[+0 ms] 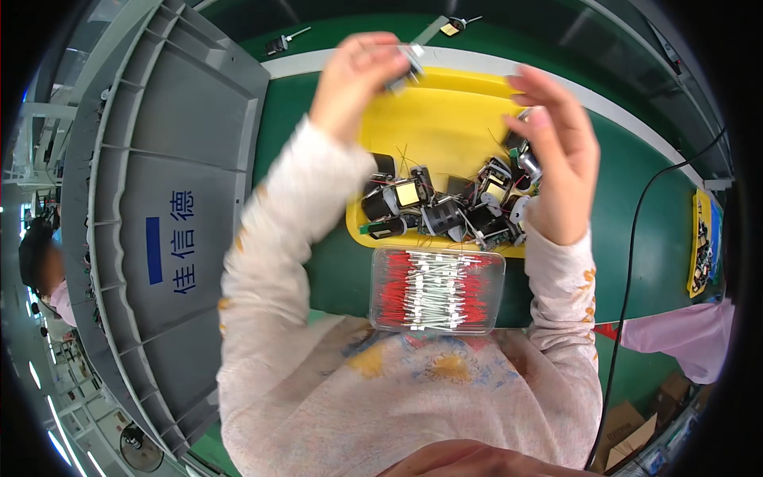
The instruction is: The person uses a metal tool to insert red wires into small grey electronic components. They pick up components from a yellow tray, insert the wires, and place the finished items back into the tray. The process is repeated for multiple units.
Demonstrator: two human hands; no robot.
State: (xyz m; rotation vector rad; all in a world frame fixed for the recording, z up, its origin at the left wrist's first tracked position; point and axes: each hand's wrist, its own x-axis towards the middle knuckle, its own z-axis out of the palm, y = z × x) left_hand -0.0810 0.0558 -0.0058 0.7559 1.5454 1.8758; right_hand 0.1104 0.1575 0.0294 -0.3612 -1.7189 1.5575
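My left hand (358, 79) is raised over the far left rim of a yellow tray (437, 111), its fingers closed on a small black part (407, 70) with a bright metal end, blurred by motion. Over the tray's right side, my right hand (563, 155) has its thumb and fingers apart. Beside its palm is a black part with a silver cylinder (528, 163); whether they touch is unclear. Several black assemblies (441, 216) with thin wires and yellow pads lie heaped in the tray's near half. Closer to me, a clear plastic box (499, 306) holds many red-and-white thin sticks (435, 290).
A large grey crate (191, 159) stands on its side at the left. Beyond the tray, two small black parts (276, 44) lie on a green surface. A black cable (636, 222) runs down the right, near another yellow tray (699, 246) and pink cloth (683, 342).
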